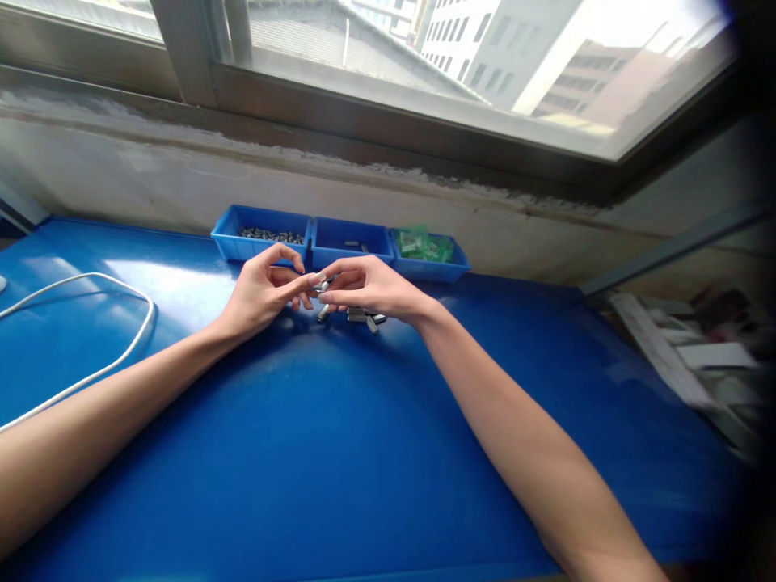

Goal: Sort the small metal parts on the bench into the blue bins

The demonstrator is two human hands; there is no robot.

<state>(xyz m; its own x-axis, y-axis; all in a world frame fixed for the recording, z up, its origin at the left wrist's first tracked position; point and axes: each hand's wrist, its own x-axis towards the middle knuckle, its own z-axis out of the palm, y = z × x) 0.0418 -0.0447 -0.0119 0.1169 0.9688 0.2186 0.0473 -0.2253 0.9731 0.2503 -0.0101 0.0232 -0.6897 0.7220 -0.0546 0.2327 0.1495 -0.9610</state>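
Observation:
My left hand (267,287) and my right hand (376,287) meet over the blue table, fingertips close together. Between them is a small silvery metal piece (324,286), pinched by both hands; its exact kind is too small to make out. Under the fingers, another small silvery piece (323,313) lies on the table. Several loose dark and silvery oblong pieces (372,324) rest below my right hand, partly hidden by it.
Along the wall stand three blue bins: the left bin (227,247) with many small metal parts, the middle bin (324,257) with a few oblong pieces, the right bin (424,271) with green packets (424,242). A white cable (137,339) curves across the table (315,477) at left.

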